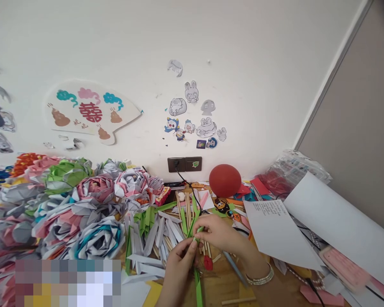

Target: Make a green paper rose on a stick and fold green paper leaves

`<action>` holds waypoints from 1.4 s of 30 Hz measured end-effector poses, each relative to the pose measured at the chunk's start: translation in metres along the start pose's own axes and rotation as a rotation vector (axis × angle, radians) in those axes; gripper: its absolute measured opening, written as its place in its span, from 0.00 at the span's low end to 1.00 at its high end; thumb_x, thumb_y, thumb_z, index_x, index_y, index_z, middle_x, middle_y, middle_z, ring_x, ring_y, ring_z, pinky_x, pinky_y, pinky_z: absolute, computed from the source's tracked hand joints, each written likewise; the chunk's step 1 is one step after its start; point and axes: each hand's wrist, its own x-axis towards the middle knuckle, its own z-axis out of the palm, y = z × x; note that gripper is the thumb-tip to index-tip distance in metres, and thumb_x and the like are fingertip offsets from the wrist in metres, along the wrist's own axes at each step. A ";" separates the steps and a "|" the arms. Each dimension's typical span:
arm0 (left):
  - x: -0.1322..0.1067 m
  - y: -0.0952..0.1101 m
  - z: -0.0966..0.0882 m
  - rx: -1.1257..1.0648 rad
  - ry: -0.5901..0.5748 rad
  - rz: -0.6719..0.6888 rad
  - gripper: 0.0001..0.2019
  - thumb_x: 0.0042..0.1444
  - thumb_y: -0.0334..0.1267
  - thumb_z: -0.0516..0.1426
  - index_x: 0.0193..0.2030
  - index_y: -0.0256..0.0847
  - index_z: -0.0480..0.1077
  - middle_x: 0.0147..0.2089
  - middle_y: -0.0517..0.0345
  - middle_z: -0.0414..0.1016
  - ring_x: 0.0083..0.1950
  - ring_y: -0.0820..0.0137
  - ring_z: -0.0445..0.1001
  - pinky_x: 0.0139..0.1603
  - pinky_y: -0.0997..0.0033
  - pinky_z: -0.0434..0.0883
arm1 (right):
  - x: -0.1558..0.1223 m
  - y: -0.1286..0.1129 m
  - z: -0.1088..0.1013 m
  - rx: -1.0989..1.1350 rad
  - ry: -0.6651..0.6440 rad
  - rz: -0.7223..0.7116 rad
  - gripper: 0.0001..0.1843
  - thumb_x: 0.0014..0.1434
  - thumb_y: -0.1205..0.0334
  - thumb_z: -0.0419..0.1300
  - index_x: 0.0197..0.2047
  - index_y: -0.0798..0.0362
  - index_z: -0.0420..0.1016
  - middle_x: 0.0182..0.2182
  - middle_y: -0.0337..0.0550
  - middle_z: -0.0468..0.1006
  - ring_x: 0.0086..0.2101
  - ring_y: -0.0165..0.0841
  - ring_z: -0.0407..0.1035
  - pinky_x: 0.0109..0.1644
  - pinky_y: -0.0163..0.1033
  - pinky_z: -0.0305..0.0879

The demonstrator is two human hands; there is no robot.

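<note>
My left hand (178,264) and my right hand (220,234) meet low in the middle of the view, both pinched on a narrow green paper-wrapped stick (198,286). The stick runs from the fingertips down toward the bottom edge. A beaded bracelet (260,279) circles my right wrist. Just beyond the fingers lie loose wooden sticks (186,204) and several folded white and green paper leaves (153,236) on the wooden table (224,283).
A heap of folded paper flowers (83,209) fills the left side. A red balloon (225,180) sits by the wall under a socket (184,164). White paper sheets (281,232) and a large roll (339,224) lie at the right, near a pink case (344,266).
</note>
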 end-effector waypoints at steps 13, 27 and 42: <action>0.005 0.002 -0.005 0.122 0.213 0.178 0.24 0.47 0.62 0.56 0.27 0.40 0.71 0.19 0.63 0.66 0.23 0.69 0.65 0.27 0.72 0.62 | -0.009 -0.016 -0.002 -0.324 0.090 0.101 0.10 0.53 0.65 0.60 0.41 0.52 0.73 0.41 0.44 0.74 0.44 0.38 0.65 0.46 0.39 0.58; 0.011 0.003 -0.016 0.169 0.358 0.318 0.25 0.49 0.63 0.53 0.28 0.40 0.71 0.20 0.62 0.69 0.25 0.67 0.67 0.30 0.71 0.63 | -0.054 0.010 0.068 -0.559 0.060 0.315 0.13 0.56 0.76 0.51 0.37 0.57 0.75 0.37 0.52 0.78 0.38 0.39 0.71 0.38 0.37 0.60; 0.001 0.010 -0.009 0.222 0.403 0.409 0.26 0.47 0.66 0.52 0.26 0.41 0.69 0.17 0.63 0.66 0.22 0.66 0.67 0.27 0.70 0.63 | -0.052 0.020 0.063 -0.266 0.526 0.209 0.09 0.58 0.67 0.48 0.29 0.51 0.66 0.27 0.45 0.72 0.30 0.37 0.67 0.35 0.39 0.59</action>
